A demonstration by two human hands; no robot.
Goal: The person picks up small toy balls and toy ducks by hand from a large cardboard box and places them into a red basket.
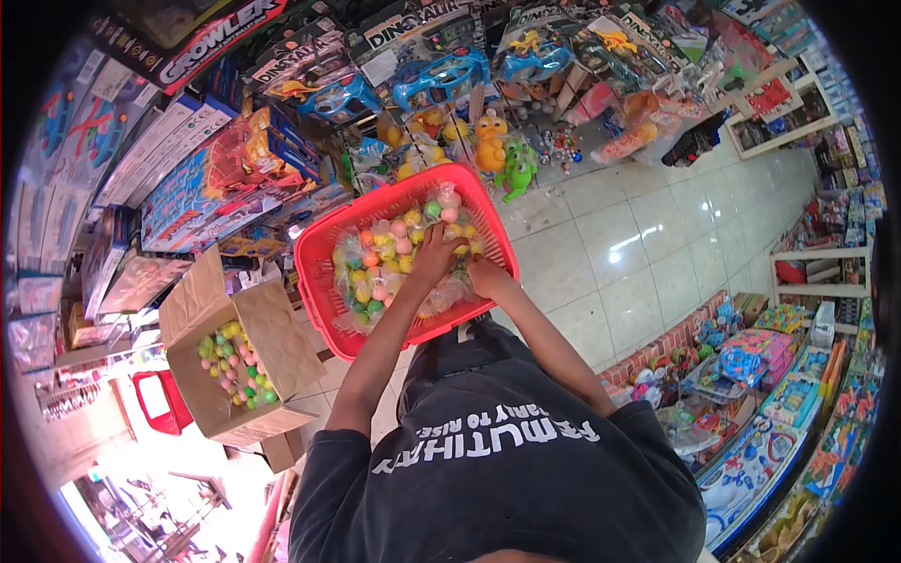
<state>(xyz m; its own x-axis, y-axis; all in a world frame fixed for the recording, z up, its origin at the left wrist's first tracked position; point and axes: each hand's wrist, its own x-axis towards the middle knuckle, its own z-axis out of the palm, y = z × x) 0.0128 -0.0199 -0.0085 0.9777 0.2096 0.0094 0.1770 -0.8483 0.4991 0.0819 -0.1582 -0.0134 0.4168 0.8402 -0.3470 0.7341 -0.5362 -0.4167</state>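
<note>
1. Two hands reach into one red basket (313,272): left hand (436,255) palm-down, fingers partly spread on bagged balls (371,258); right hand (486,276) bent inward, its grip unclear.
2. To the left, one open cardboard box (277,328) holds uncountable colored balls (246,373).
3. Shiny tiled floor (615,253), toy-packed shop shelves.

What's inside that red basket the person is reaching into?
Colourful balls in clear plastic fill the basket. Both the left hand and right hand cover some, and whatever lies beneath the top layer is hidden.
</note>
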